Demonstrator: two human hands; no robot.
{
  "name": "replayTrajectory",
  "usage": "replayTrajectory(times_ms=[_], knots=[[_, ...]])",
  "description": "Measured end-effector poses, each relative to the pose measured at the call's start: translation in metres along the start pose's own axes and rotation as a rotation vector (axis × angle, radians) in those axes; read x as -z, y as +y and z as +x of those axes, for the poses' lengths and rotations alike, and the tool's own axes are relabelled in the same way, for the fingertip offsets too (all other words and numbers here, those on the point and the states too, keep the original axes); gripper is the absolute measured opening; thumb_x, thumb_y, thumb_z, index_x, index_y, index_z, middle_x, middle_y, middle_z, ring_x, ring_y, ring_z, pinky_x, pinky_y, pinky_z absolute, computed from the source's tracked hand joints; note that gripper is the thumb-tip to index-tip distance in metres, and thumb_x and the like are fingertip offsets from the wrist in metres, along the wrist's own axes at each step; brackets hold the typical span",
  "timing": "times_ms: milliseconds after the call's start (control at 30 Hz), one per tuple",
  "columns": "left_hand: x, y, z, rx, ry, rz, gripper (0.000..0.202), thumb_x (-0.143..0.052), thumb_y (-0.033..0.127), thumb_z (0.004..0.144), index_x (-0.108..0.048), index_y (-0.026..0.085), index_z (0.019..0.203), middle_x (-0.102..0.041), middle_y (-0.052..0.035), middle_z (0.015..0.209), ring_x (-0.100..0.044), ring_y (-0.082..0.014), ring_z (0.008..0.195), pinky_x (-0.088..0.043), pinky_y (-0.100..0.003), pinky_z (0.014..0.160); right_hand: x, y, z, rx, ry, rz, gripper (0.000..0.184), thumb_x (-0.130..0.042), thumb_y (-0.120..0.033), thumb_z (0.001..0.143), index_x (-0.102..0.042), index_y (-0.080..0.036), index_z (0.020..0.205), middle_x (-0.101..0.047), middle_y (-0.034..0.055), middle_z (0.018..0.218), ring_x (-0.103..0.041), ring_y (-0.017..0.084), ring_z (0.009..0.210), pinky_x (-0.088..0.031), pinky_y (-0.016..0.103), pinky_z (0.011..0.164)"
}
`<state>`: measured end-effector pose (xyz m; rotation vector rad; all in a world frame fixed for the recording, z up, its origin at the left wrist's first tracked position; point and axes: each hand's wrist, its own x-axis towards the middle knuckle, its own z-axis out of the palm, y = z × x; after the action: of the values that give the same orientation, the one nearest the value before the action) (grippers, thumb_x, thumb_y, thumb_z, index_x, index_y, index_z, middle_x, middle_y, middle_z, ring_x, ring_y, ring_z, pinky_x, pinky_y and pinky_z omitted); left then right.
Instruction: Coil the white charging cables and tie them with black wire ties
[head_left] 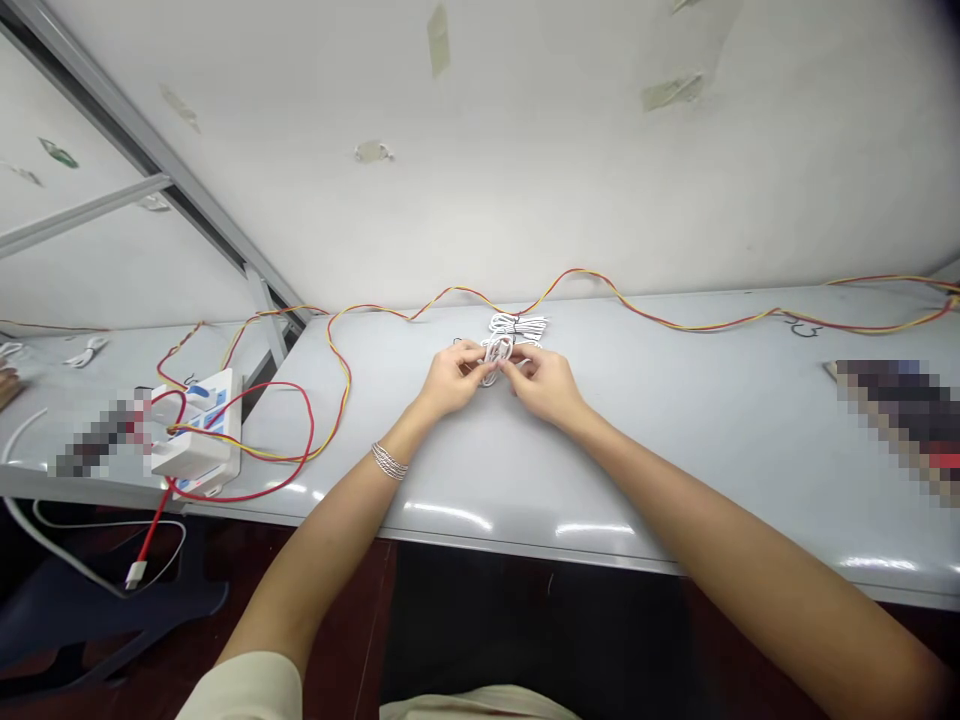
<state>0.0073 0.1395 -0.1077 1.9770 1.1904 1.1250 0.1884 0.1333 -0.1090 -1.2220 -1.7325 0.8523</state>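
Observation:
Both my hands meet over the middle of the white table (675,440). My left hand (450,378) and my right hand (545,383) are closed in a pinch on a small coil of white cable (496,352) held between them. A second bundled white cable (519,325) lies on the table just behind the held coil. A beaded bracelet (389,461) sits on my left wrist.
A red and yellow twisted wire (585,277) runs along the table's back by the wall. A white power strip (196,425) with red cables sits at the left edge. A blurred object (900,415) lies far right. More white cable (86,350) lies on the left table.

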Motion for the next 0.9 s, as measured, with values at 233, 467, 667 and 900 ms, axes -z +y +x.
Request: replayTrajectory(times_ms=[233,467,667,900], knots=[[0.0001,-0.0007,0.0009,0.008,0.004,-0.041,0.022,-0.068,0.034,0.086,-0.078,0.015,0.092,-0.067,-0.0081,0.087,-0.060,-0.0147,0.076,-0.049,-0.026,0.065,0.0000,0.0010,0.0010,0.022,-0.011,0.023,0.027,-0.059,-0.035,0.087,-0.073,-0.017,0.100,-0.071,0.0041,0.081,-0.058,0.013,0.055,-0.043,0.027,0.059],[-0.0005,-0.0043,0.0018,0.018,0.025,-0.105,0.023,-0.069,0.032,0.084,-0.079,0.015,0.097,-0.069,-0.0099,0.089,-0.061,-0.0164,0.080,-0.049,-0.027,0.068,0.0001,-0.0002,0.0004,0.051,-0.012,0.020,0.030,-0.057,-0.037,0.088,-0.076,-0.017,0.101,-0.069,0.0049,0.078,-0.054,0.013,0.057,-0.041,0.027,0.060],[-0.0007,-0.0060,0.0024,0.019,0.037,-0.122,0.023,-0.070,0.031,0.083,-0.080,0.015,0.096,-0.070,-0.0097,0.087,-0.061,-0.0159,0.079,-0.048,-0.027,0.068,-0.0002,0.0003,0.0002,0.078,-0.011,0.008,0.028,-0.056,-0.037,0.088,-0.075,-0.017,0.090,-0.069,0.0056,0.079,-0.052,0.014,0.060,-0.041,0.027,0.060],[-0.0011,-0.0076,0.0023,0.023,0.041,-0.125,0.025,-0.070,0.034,0.084,-0.079,0.016,0.099,-0.070,-0.0098,0.089,-0.062,-0.0166,0.080,-0.049,-0.029,0.069,-0.0009,0.0005,-0.0003,0.075,-0.010,0.009,0.029,-0.055,-0.039,0.088,-0.074,-0.018,0.089,-0.068,0.0059,0.078,-0.051,0.014,0.061,-0.040,0.028,0.059]])
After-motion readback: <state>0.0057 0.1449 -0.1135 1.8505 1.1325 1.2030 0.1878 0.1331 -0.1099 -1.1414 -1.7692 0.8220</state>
